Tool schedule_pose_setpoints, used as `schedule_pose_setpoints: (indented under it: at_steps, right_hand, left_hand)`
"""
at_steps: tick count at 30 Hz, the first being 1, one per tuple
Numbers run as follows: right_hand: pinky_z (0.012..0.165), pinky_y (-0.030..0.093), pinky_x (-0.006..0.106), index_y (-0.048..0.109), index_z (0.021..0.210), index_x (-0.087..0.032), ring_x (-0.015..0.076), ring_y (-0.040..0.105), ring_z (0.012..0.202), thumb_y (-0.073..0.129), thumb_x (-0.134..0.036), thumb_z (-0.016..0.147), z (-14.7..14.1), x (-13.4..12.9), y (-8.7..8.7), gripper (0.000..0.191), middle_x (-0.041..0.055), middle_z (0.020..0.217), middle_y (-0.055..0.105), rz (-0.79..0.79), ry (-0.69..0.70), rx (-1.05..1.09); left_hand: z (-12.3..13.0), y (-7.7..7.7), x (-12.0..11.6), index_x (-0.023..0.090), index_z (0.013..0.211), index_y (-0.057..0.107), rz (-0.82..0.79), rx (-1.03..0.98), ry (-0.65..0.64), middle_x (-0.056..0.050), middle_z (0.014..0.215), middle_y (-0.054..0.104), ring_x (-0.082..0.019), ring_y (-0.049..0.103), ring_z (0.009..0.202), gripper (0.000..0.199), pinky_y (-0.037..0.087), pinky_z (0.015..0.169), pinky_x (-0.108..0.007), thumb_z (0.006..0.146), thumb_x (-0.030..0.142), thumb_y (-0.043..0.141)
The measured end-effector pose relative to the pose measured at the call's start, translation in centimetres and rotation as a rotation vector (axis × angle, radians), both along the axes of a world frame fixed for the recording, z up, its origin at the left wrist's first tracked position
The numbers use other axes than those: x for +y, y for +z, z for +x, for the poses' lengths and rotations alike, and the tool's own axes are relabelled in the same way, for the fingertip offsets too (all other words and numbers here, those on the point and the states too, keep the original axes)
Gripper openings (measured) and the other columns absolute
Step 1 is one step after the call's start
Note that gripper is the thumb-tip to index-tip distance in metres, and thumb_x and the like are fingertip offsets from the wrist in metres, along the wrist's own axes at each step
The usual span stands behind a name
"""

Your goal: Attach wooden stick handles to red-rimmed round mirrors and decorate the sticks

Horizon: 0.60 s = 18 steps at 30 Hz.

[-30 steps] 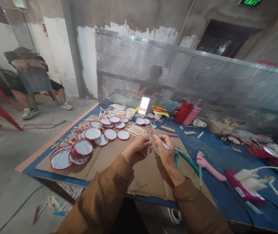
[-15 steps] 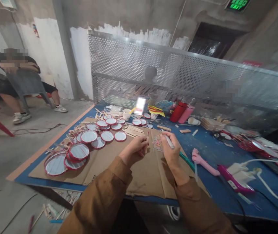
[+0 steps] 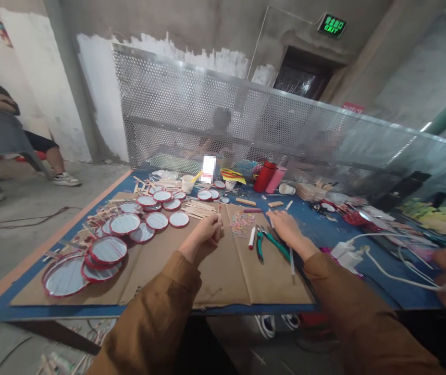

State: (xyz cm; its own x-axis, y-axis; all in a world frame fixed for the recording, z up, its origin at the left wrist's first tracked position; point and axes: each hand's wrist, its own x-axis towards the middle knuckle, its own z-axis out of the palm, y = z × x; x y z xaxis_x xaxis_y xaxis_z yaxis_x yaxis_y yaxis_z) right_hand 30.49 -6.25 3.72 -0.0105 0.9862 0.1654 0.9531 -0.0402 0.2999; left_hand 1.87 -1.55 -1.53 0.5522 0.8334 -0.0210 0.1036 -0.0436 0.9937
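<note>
Across the left of the cardboard sheet [image 3: 223,278] lie red-rimmed silvery discs [image 3: 124,224]; the person's left hand [image 3: 204,232], reaching forward from a brown sleeve [image 3: 176,281], curls narrowly around a wooden craft stick [image 3: 219,216]; the stick stands nearly upright at the hand's right side, its long axis pointing up from the fingers; small coloured bits [image 3: 242,223] lie just beyond it, to the right; the right hand [image 3: 286,228] lies open and flat, visibly holding nothing, farther from the stick, just above and right of green-handled pliers [image 3: 265,245].
</note>
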Motion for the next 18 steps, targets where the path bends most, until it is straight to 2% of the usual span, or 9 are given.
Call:
schedule_pose_setpoints:
  at_steps: [2,5,8,12,15,18]
  right_hand:
    - [0.080,0.043,0.028,0.061,0.129,-0.020,0.0237,0.064,0.099,0.041,-0.001,0.087,-0.1,0.1,-0.4,0.050,0.0120,0.112,0.070,0.008,0.010,0.016]
    - [0.077,0.043,0.027,0.054,0.137,-0.022,0.0228,0.066,0.095,0.040,-0.005,0.090,-0.7,0.1,-0.7,0.051,0.0113,0.115,0.069,0.164,-0.021,0.068]
    - [0.078,0.043,0.028,0.063,0.122,-0.018,0.0222,0.065,0.095,0.041,-0.013,0.094,-1.8,0.0,-0.7,0.036,0.0115,0.112,0.070,0.231,0.013,0.105]
    - [0.077,0.041,0.029,0.071,0.090,-0.019,0.0206,0.062,0.091,0.047,-0.016,0.094,-3.8,-0.6,-0.5,0.024,0.0084,0.095,0.072,0.083,0.183,0.083]
    - [0.076,0.039,0.031,0.070,0.082,-0.020,0.0218,0.061,0.092,0.052,-0.012,0.091,-5.4,-1.2,-0.6,0.022,0.0078,0.088,0.071,-0.037,0.349,-0.014]
    - [0.078,0.039,0.033,0.070,0.081,-0.018,0.0237,0.061,0.091,0.053,-0.007,0.088,-7.1,-1.5,-1.0,0.022,0.0095,0.084,0.071,-0.063,0.437,-0.121]
  left_hand:
    - [-0.1,0.3,-0.1,0.019,0.078,0.045,0.005,0.015,-0.014,0.005,0.045,0.050,-0.009,0.048,0.037,0.010,0.039,0.042,-0.018,0.087,0.022,0.047]
    - [-0.2,0.5,0.0,0.018,0.072,0.047,-0.003,0.040,-0.036,0.004,0.046,0.052,-0.008,0.049,0.039,0.012,0.040,0.042,-0.017,0.083,0.019,0.050]
    - [-0.2,0.3,0.3,0.016,0.068,0.049,-0.030,0.077,-0.052,0.003,0.047,0.053,-0.007,0.050,0.040,0.015,0.040,0.042,-0.017,0.082,0.018,0.053]
    - [-0.3,-0.3,0.1,0.016,0.070,0.052,-0.027,0.051,-0.070,0.002,0.050,0.054,-0.007,0.050,0.040,0.016,0.037,0.041,-0.016,0.082,0.024,0.057]
    - [-0.5,-0.5,-0.2,0.016,0.072,0.052,-0.011,-0.003,-0.083,0.003,0.050,0.053,-0.005,0.044,0.038,0.018,0.032,0.040,-0.015,0.082,0.029,0.060]
    - [-0.5,-0.4,-0.4,0.017,0.071,0.051,0.023,0.024,-0.093,0.003,0.049,0.053,-0.005,0.042,0.036,0.018,0.029,0.037,-0.015,0.084,0.028,0.057]
